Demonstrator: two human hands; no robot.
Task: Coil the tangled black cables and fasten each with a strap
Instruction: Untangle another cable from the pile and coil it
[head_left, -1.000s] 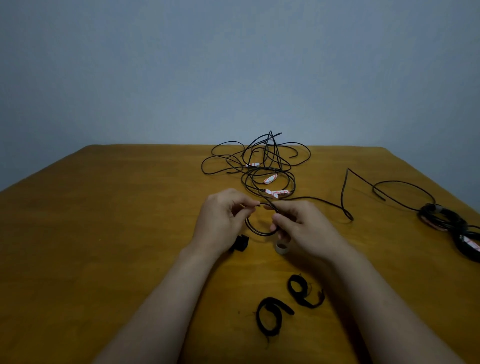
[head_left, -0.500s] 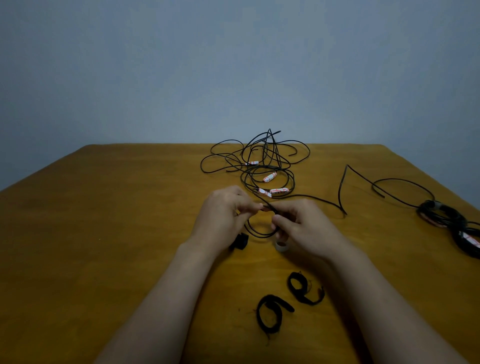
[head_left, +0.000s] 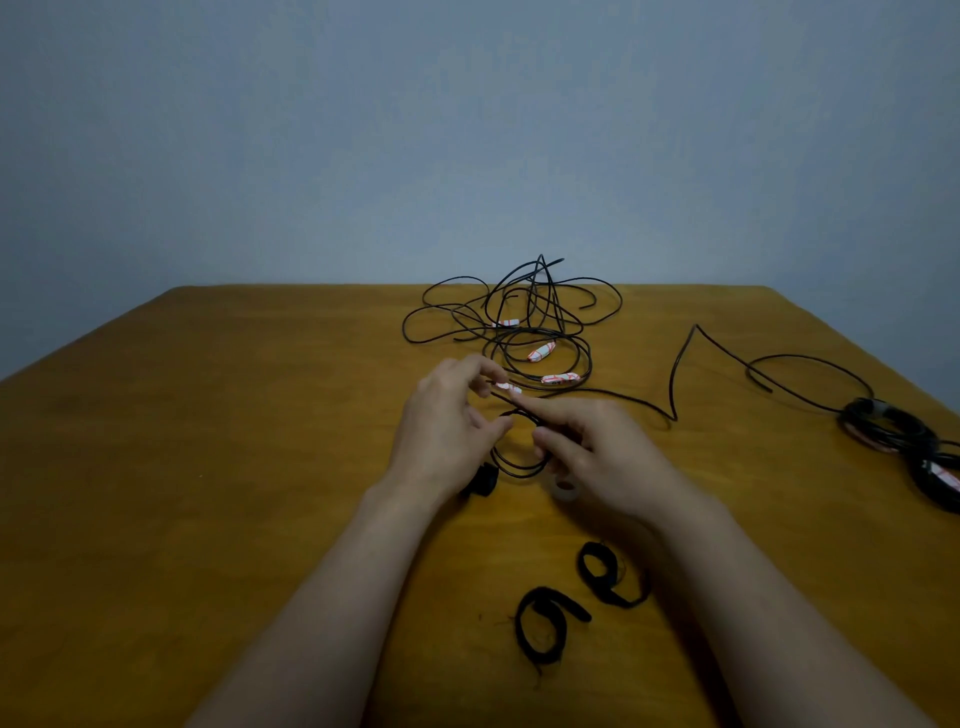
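At mid-table, between the two hands: small coil (head_left: 519, 465) of black cable, a few turns.

Right hand (head_left: 608, 457) grips the small coil. The thumb presses on the coil's right side, the other fingers curl behind it, and the index finger stretches along a strand toward the left hand.

Left hand (head_left: 447, 426): fingers loosely curled, index raised, thumb tip right at the top of the coil. A gap shows between thumb and index (whether this hand actually holds the strand: cannot tell).

Free cable length (head_left: 696, 327) leaves the hands to the right across the wooden table (head_left: 208, 467), kinks sharply upward, then trails off toward the right edge.

Tangle (head_left: 524, 322) of black cable sits just behind the hands, toward the far edge, loops crossing one another. Several white-and-red tags (head_left: 543, 352) are wrapped on its strands; one tag lies just beside the left index finger.

Right edge: coiled bundles (head_left: 883, 421) of cable lying flat, the nearer one partly cut by the frame.

Near side, between the forearms: two black straps, (head_left: 543, 629) and (head_left: 602, 574), each curled into a loop, close together but apart.

Small black item (head_left: 483, 480) beside the left wrist (too dark to identify). Translucent ring (head_left: 565, 489) just beside the right hand.
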